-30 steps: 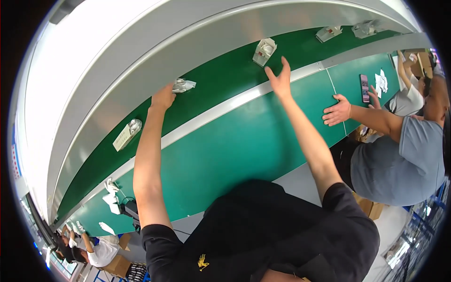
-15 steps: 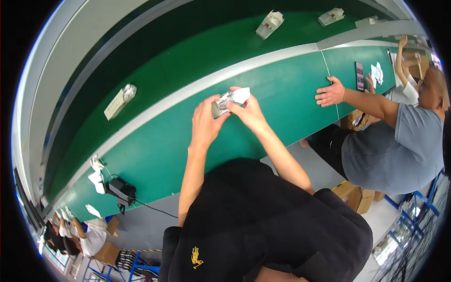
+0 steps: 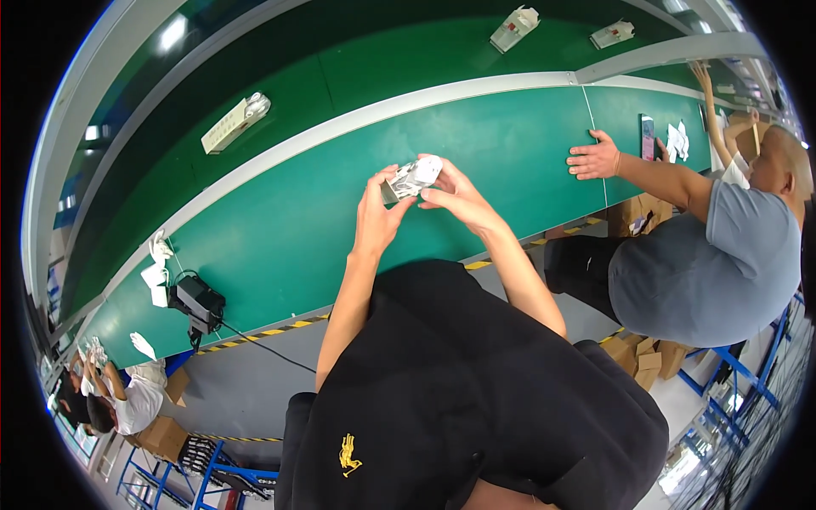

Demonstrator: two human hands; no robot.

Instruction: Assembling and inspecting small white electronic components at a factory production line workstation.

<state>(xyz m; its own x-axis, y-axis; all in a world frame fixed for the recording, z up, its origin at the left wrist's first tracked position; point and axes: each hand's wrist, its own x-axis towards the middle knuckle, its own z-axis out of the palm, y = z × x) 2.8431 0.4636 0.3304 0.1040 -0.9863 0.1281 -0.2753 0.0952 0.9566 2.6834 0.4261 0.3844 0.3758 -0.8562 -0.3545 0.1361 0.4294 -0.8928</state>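
Over the green worktable [image 3: 297, 246], a small open carton [image 3: 391, 192] lies tilted between my two hands. White contents [image 3: 418, 176], partly in clear wrapping, stick out of its right end; their kind is too small to make out. My left hand [image 3: 377, 214] is closed round the carton's left end, thumb below and fingers above. At the other end, my right hand [image 3: 463, 200] grips the white contents and the carton's edge between thumb and fingers.
Beyond a pale rail [image 3: 382, 115], a dark green belt carries an open carton [image 3: 236, 124] and others [image 3: 515, 31]. A black device [image 3: 200, 302] with a cable sits left. To the right, a co-worker's hand [image 3: 595, 157] rests on the table near a phone [image 3: 648, 136].
The white flap at the carton's right end no longer stands up; rounded white contents show there. My right hand has shifted slightly. The left carton on the belt has moved up and right.
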